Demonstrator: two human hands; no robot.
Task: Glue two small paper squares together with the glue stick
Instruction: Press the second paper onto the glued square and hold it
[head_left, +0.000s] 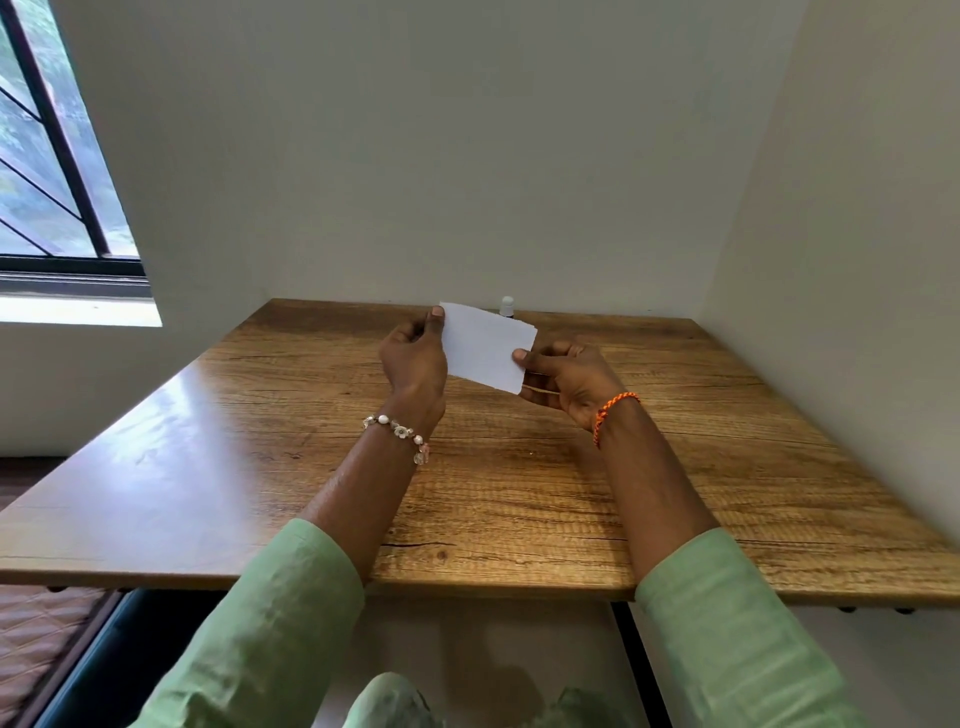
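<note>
A white paper (488, 345) is held up above the far middle of the wooden worktop (260, 441), clear of its surface. It is plain and unmarked, tilted so its upper left corner sits higher than its lower right, and its right and bottom edges look slightly rough. Whether it is 1 sheet or 2 pressed together cannot be told.

The left hand (415, 358) pinches the paper's left edge, thumb on the near face and fingers curled behind. The right hand (563, 376) grips the lower right corner, thumb on the front and fingers curled underneath. A beaded bracelet (397, 431) circles the left wrist and an orange thread band (613, 413) the right; both forearms come out of pale green sleeves (270, 623).

A small white-capped glue stick (507, 305) stands upright at the worktop's far edge, just behind the paper and close to the back wall (415, 156). A side wall (857, 260) runs along the worktop's right edge. Bare wood stretches wide to the left, right and toward the near edge. A window (52, 156) sits at upper left.
</note>
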